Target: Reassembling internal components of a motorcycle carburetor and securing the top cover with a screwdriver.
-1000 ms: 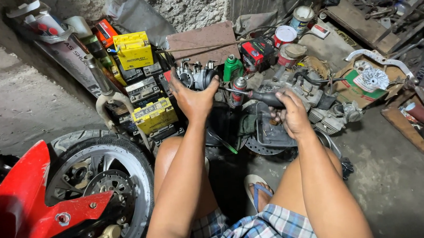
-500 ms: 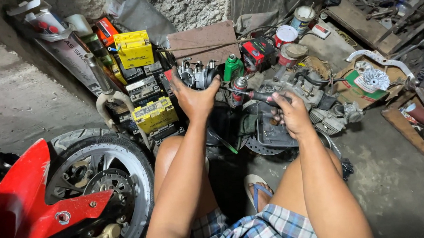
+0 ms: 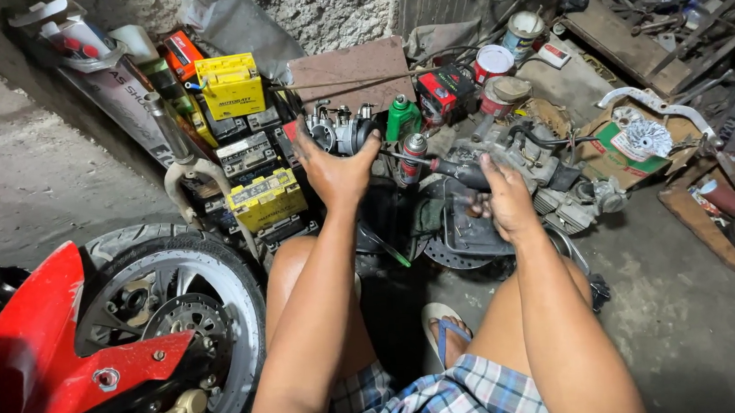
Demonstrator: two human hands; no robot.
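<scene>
Concrete floor [image 3: 33, 167] by a rough wall, w/ parts heaped around. Left hand [image 3: 337, 173] clasps the grey carburettor [image 3: 342, 133] at 12 o'clock. Right hand [image 3: 503, 198], at 2 o'clock from it, wraps the black-handled tool [image 3: 459, 174] (tip hidden). Yellow batteries [image 3: 267, 200] at 9 o'clock; red-fendered wheel [image 3: 162, 321] at 7.

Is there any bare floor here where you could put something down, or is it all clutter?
Bare concrete shows at far left, between the wall and the motorcycle wheel, and at lower right, between the right leg and the wooden boards. Around both hands, left hand and right hand, engine parts, cans and yellow batteries crowd together.
</scene>
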